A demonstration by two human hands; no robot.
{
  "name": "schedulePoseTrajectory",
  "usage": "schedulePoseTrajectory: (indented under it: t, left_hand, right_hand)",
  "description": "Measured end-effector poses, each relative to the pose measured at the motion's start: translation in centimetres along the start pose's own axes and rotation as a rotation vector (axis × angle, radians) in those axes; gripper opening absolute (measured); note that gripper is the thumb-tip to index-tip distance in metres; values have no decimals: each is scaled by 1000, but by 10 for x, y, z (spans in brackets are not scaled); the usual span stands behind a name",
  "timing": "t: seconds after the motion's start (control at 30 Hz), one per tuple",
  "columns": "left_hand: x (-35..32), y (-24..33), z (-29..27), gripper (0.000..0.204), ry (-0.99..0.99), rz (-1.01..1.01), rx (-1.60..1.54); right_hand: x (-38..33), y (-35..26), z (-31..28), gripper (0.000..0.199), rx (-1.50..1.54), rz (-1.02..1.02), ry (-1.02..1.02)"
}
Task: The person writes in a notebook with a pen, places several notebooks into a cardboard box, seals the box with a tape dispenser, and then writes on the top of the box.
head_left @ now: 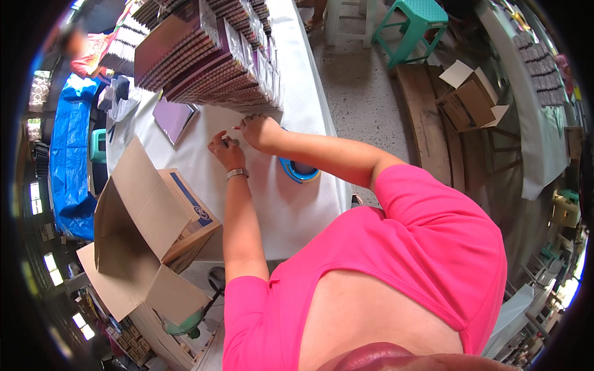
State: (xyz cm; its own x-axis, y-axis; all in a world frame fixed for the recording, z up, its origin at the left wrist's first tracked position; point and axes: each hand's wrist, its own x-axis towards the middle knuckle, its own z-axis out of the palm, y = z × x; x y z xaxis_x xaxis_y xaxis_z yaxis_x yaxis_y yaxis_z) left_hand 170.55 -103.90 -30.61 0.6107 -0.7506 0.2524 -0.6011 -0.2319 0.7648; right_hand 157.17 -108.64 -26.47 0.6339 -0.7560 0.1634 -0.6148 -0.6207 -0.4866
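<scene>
My left hand [226,153], with a metal band at the wrist, is closed over the white-covered table [241,216]. A small dark object shows between its fingers, too small to name. Just to its right, my right hand [261,132] has its fingers curled in front of the tall stack of spiral-bound notebooks [210,68]; what it holds, if anything, is hidden. One plastic-wrapped notebook with a purple cover [173,119] lies to the left of my hands. Partly under my right forearm sits a blue-rimmed round object [299,170], perhaps a roll of tape.
An open cardboard box [139,210] stands at the table's left edge, flaps spread. Across the aisle are a wooden bench [416,105], another open carton [468,102] and a green stool [413,28]. A blue tarp [73,154] and another person [90,54] are at far left.
</scene>
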Motion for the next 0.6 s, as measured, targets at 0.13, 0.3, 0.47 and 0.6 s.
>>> schedulePoseTrajectory:
  t: [0.13,0.3,0.47,0.6]
  left_hand:
    - [-5,-22,20,20,-4,135,58]
    - [-17,-2,12,30,-26,76,11]
    - [-54,81,-56,33,103,220,54]
    - [-114,170,-210,21,50,525,70]
  right_hand:
    - [-38,-6,-22,14,-62,-136,-11]
    - [-106,13,-58,27,-56,-39,-56]
    - [-123,9,-66,29,59,-144,74]
    - [-113,-22,-75,21,265,-303,100]
